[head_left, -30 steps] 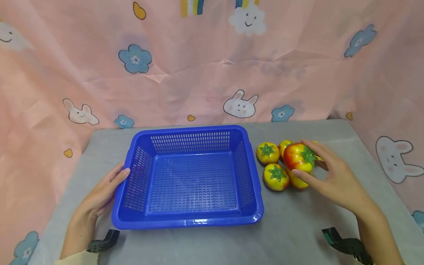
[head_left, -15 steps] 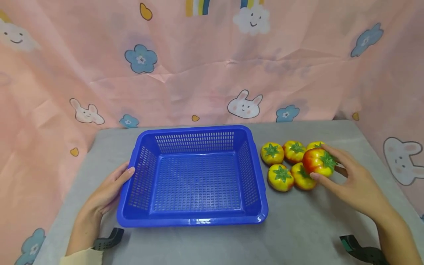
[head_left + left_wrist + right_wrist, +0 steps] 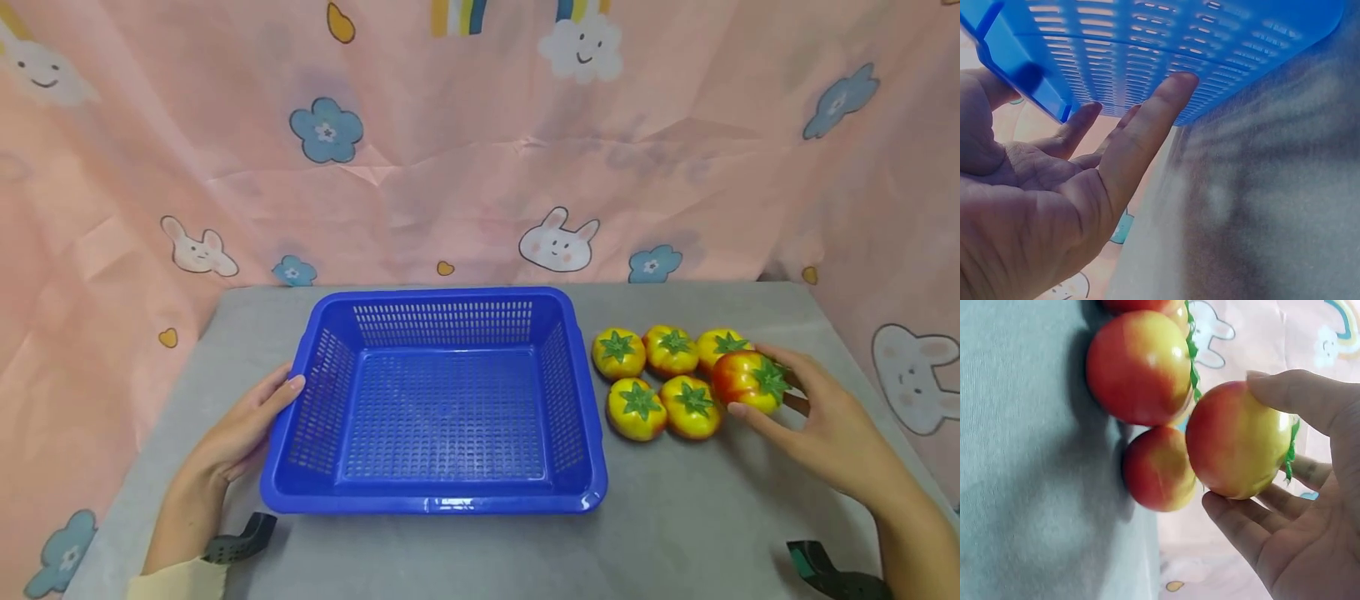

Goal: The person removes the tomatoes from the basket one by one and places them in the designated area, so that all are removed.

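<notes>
My right hand [image 3: 832,425] holds a red-and-yellow tomato [image 3: 744,382] with a green star-shaped calyx, pinched between thumb and fingertips. The tomato is tilted, its calyx towards the palm. In the right wrist view the held tomato [image 3: 1235,440] looks raised off the table, close to two others. Several like tomatoes stand calyx up in two rows, such as a front one [image 3: 692,407] just left of the hand. With its thumb on the left rim and fingers against the outer wall, my left hand [image 3: 243,425] holds a blue plastic basket [image 3: 450,504]. Nothing lies inside the basket.
A grey cloth [image 3: 675,533] covers the table. Behind and at both sides hangs a pink curtain [image 3: 450,183] printed with rabbits, flowers and clouds. The tomatoes sit just right of the basket's right wall.
My right hand has carried its tomato to the right and towards me, off the group, uncovering the tomatoes behind it. My left hand stays on the basket. The view shifted slightly.
</notes>
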### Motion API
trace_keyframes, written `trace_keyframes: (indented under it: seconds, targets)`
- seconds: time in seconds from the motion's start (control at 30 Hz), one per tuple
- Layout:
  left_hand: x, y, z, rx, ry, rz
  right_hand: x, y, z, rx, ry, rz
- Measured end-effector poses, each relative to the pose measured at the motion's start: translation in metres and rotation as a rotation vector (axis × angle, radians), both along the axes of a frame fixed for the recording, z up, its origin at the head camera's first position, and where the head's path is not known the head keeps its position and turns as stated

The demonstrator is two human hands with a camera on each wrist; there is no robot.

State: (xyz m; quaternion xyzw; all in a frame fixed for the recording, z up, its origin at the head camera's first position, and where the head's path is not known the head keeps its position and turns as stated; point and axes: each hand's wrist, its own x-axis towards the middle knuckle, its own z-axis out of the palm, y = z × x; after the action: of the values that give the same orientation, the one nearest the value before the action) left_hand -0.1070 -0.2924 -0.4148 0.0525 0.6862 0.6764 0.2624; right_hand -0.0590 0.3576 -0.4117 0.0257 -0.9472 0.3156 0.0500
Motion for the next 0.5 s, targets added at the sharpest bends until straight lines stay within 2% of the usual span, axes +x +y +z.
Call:
trace_keyframes:
  seconds: [0.5]
  targets:
    - [0.0,0.0,0.001,-0.023,0.004,0.003,-0.001,0.016,-0.011,0.026,-0.087,0.021]
